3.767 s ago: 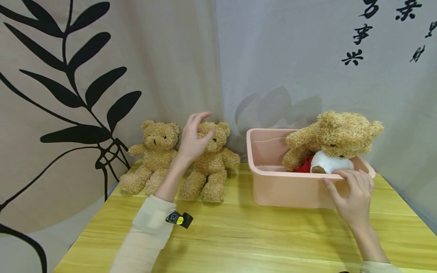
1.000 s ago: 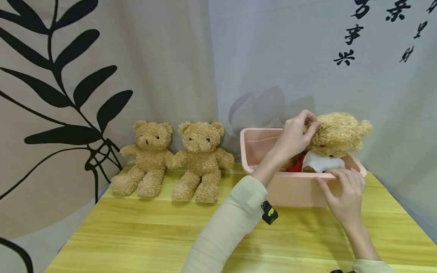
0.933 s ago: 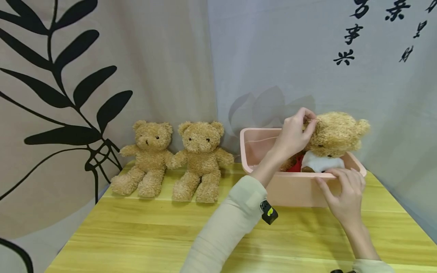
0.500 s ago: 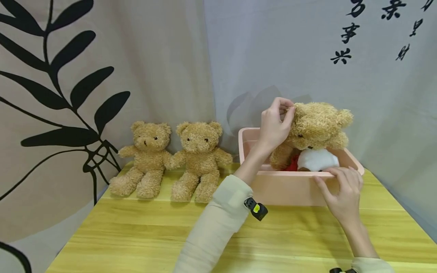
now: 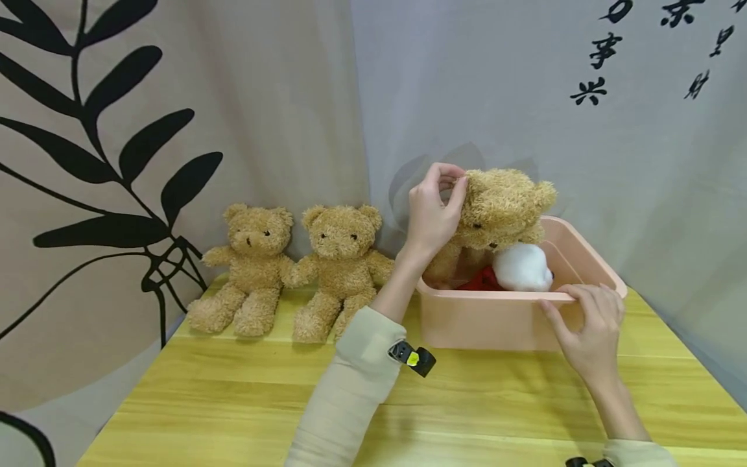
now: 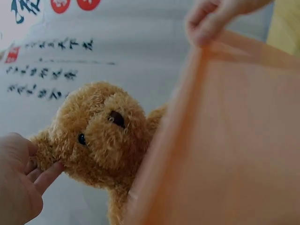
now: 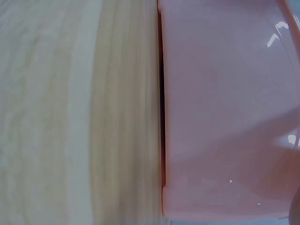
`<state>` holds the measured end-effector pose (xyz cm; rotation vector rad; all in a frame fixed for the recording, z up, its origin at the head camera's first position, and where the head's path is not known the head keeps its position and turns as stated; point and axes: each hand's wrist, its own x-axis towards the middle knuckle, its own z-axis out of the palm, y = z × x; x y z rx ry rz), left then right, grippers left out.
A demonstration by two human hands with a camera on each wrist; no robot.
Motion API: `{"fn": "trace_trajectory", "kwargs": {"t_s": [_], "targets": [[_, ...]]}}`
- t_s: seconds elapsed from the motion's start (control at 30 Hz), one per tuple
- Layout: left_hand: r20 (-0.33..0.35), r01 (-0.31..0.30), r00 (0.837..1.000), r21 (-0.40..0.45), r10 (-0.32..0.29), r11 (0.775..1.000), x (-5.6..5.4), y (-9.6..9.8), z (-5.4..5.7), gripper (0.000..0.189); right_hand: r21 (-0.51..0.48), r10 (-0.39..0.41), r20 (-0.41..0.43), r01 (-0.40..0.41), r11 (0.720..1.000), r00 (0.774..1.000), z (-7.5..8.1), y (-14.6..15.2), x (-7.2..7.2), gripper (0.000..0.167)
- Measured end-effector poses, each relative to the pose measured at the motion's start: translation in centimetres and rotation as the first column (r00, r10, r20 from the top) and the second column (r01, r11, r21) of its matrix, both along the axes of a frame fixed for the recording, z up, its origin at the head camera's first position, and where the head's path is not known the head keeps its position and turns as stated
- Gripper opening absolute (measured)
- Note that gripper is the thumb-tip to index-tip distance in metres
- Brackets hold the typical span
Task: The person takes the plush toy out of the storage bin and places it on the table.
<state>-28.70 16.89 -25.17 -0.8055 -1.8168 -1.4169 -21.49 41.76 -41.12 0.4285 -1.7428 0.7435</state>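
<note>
I'm getting soft, even light in the head view, with faint shadows falling across the worktop [image 5: 222,402]. My left-wrist view is running dimmer, the near bin [image 6: 239,140] blurring; in the right-wrist view, small white glints are showing on its glossy side.

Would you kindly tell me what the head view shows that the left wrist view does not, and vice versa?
Only the head view: two tan plush bears, a round white plush toy, a red cloth-like item and a black leafy print.

Only the left wrist view: red round prints.

Both: the left hand pinching another tan plush bear by the ear, and the right hand gripping the pink plastic bin.
</note>
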Motion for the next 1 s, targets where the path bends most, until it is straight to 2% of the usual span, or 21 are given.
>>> {"fn": "trace_trajectory", "kwargs": {"t_s": [0.2,0.37,0.47,0.53,0.63,0.7,0.77,0.83,0.93,1.0], "targets": [[0.064,-0.008,0.998,-0.036,0.011,0.999,-0.4,-0.9,-2.2,0.010,0.003,-0.009,-0.011,0.009,1.000,1.000,0.1,0.0,0.1,0.072],[0.018,0.012,1.000,-0.134,-0.009,0.991,-0.4,-0.8,-3.1,0.016,0.000,-0.010,-0.004,0.010,1.000,1.000,0.0,0.0,0.1,0.072],[0.004,-0.027,1.000,-0.217,0.029,0.976,-0.1,-0.7,-3.5,0.025,0.000,-0.010,0.000,0.010,1.000,1.000,0.0,0.0,0.1,0.072],[0.027,-0.040,0.998,-0.272,0.049,0.962,0.2,-0.6,-3.8,0.029,0.002,-0.009,0.002,0.009,1.000,1.000,-0.1,0.0,0.1,0.072],[0.110,0.029,0.994,-0.332,0.008,0.943,0.7,-0.3,-4.2,0.037,0.008,-0.008,0.005,0.008,1.000,1.000,-0.1,0.2,0.0,0.072],[0.179,0.089,0.984,-0.378,-0.022,0.921,1.0,0.0,-4.4,0.047,0.014,-0.007,0.011,0.007,1.000,1.000,-0.2,0.3,0.0,0.073],[0.225,0.122,0.974,-0.446,-0.021,0.887,1.2,0.5,-4.6,0.058,0.018,-0.007,0.013,0.007,1.000,1.000,-0.2,0.4,-0.1,0.073],[0.226,0.102,0.974,-0.540,0.027,0.835,1.4,0.9,-4.8,0.071,0.019,-0.006,0.012,0.006,1.000,1.000,-0.3,0.4,-0.1,0.073],[0.179,0.048,0.980,-0.647,0.090,0.761,1.6,1.3,-5.0,0.090,0.019,-0.002,0.013,0.002,1.000,1.000,-0.3,0.4,-0.1,0.072],[0.148,0.020,0.983,-0.682,0.112,0.731,1.7,1.4,-5.0,0.100,0.016,0.001,0.011,-0.001,1.000,1.000,-0.2,0.4,-0.1,0.071]]}}
